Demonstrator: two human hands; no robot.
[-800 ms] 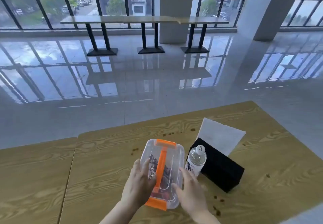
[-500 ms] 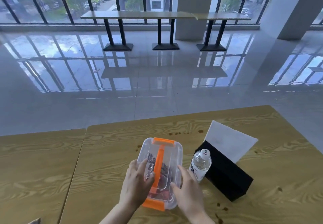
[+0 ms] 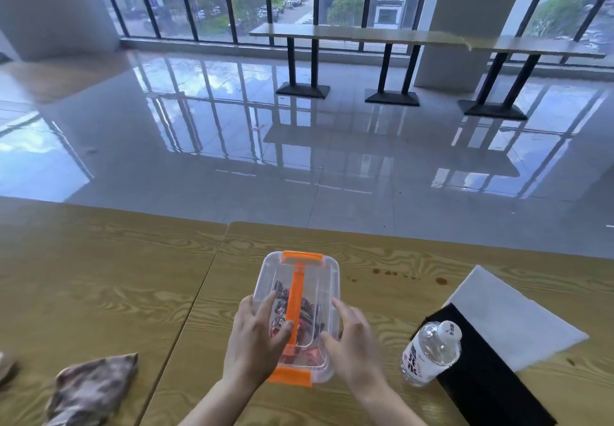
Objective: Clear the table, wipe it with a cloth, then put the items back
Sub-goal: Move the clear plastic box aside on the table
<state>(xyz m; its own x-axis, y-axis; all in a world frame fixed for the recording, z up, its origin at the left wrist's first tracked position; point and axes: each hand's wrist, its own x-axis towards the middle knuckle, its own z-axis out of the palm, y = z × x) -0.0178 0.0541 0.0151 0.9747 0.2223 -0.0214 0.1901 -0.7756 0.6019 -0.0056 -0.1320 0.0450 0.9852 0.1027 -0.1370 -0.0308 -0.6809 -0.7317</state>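
Two hands, left hand (image 3: 255,342) and right hand (image 3: 352,349), fingers curled round the clear plastic box with orange latches (image 3: 299,279); I have drawn it leftward, apart from the clear plastic water bottle (image 3: 432,352). Clearing the wooden bench (image 3: 382,309) has begun.

Left of the lidded box (image 3: 300,288), the table (image 3: 392,259) ran open across the seam onto the adjoining table (image 3: 99,269), blocked only near the front edge by a crumpled rag (image 3: 89,389). Open wood lay beyond the box too. Rightward, a water bottle (image 3: 432,352) stood near the right hand (image 3: 354,346), seemingly touching a black block (image 3: 491,389) with a white sheet (image 3: 508,316) behind.
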